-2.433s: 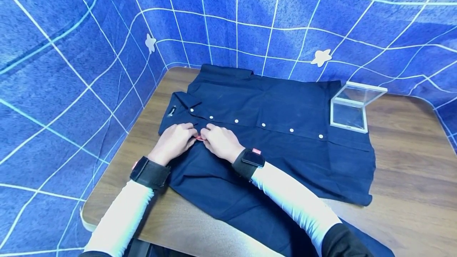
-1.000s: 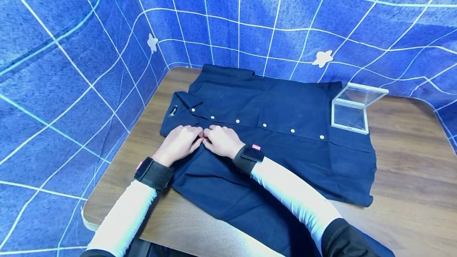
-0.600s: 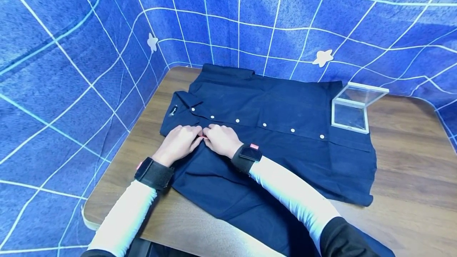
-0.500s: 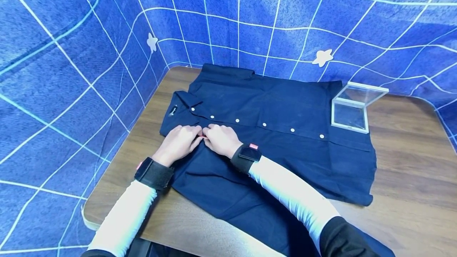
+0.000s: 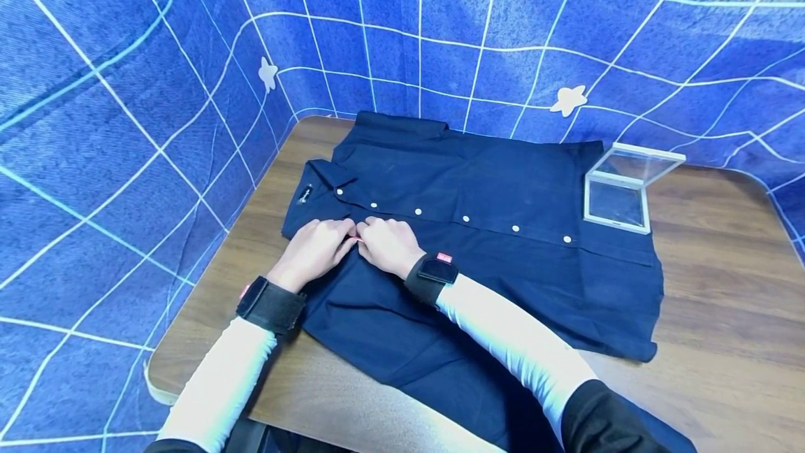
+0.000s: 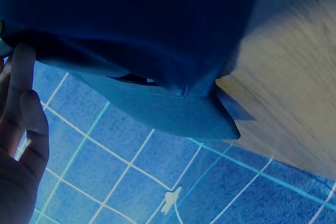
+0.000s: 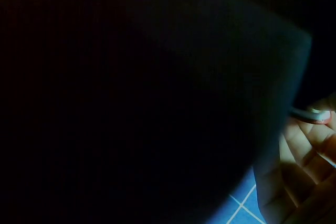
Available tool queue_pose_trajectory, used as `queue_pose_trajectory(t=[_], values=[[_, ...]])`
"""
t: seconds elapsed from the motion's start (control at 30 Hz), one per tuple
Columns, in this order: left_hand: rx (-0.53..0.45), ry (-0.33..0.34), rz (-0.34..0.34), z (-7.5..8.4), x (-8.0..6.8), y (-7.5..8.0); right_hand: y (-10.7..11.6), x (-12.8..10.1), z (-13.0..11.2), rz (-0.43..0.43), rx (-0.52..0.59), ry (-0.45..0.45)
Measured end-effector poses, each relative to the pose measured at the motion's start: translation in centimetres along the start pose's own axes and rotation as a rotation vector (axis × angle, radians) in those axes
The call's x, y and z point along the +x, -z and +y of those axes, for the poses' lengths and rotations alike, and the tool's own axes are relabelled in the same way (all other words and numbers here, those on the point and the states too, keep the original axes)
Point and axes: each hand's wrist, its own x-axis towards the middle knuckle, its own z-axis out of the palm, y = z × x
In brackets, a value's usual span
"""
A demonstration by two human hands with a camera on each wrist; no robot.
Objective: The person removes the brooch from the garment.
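Observation:
A navy button-up shirt (image 5: 516,180) lies face up on the table, collar to the left, white buttons down its front. Below the collar my left hand (image 5: 317,247) grips the shirt cloth; the left wrist view shows its fingers (image 6: 23,77) against the fabric edge. Fingertip to fingertip with it, my right hand (image 5: 391,243) pinches a small flat red badge-like piece (image 5: 358,239). Its pale face and red rim show by the fingers in the right wrist view, where dark cloth hides most else. The hands cover most of the piece, so its exact kind cannot be told.
A small white-framed case (image 5: 616,205) with a clear lid stands open on the shirt's lower right part. The wooden table (image 5: 723,264) extends to the right. A blue curtain (image 5: 478,33) with white lines and stars borders the back and left. Shirt fabric hangs over the front edge.
Since the earliest frame both hands have drawn closer together, the left shifting slightly right, and less of the red piece shows. In the last second they have barely moved.

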Motion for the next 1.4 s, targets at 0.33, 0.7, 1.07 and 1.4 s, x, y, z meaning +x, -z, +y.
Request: queue_pose_trajectory(t=[0.33, 0.7, 1.07, 1.4], values=[[-0.017, 0.013, 0.0, 0.02, -0.03, -0.03, 0.04, 0.02, -0.13, 0.013, -0.035, 0.005], [-0.01, 0.025, -0.021, -0.04, 0.08, 0.03, -0.18, 0.03, -0.17, 0.025, -0.064, -0.002], [-0.033, 0.035, -0.032, -0.07, 0.17, 0.14, -0.41, 0.1, -0.11, 0.039, -0.083, 0.0], [-0.041, 0.038, -0.026, -0.08, 0.12, 0.12, -0.33, 0.01, -0.17, 0.042, -0.077, 0.002]])
